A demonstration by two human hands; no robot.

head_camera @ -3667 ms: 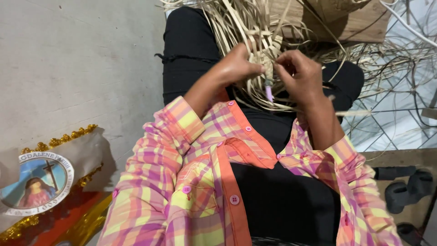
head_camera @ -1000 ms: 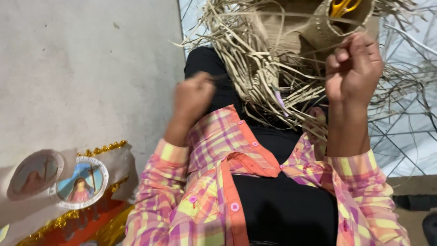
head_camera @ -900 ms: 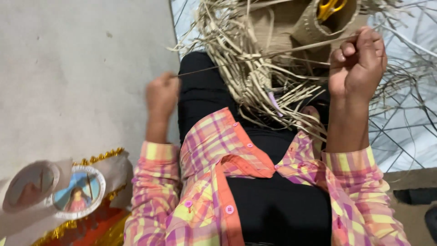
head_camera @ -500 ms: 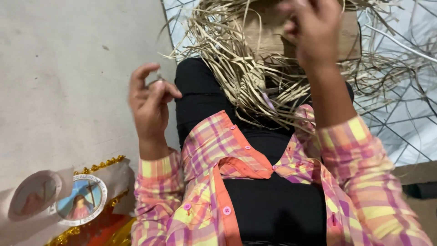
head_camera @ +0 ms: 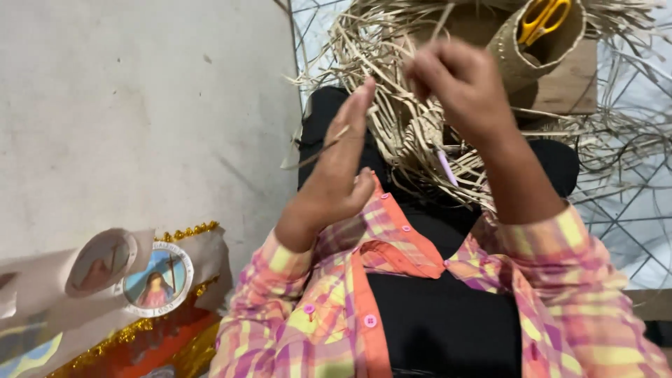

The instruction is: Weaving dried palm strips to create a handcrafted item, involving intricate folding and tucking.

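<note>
The right hand (head_camera: 462, 84) pinched a thin straw strand (head_camera: 441, 17); the left hand (head_camera: 343, 164) stood flat, fingers together. Below them, the straw weave (head_camera: 413, 133) looked light and springy, best gripped near its woven centre.

Bare grey floor (head_camera: 140, 105) lies open to the left of the left hand (head_camera: 339, 164). Ahead, a tangle of straw strips (head_camera: 399, 119) fills the lap and spreads right over the wire grid (head_camera: 630, 217). A woven cup (head_camera: 535, 49) holding yellow scissors (head_camera: 546, 17) stands behind the right hand (head_camera: 462, 84). A gold-trimmed banner (head_camera: 126, 287) blocks the lower left.
</note>
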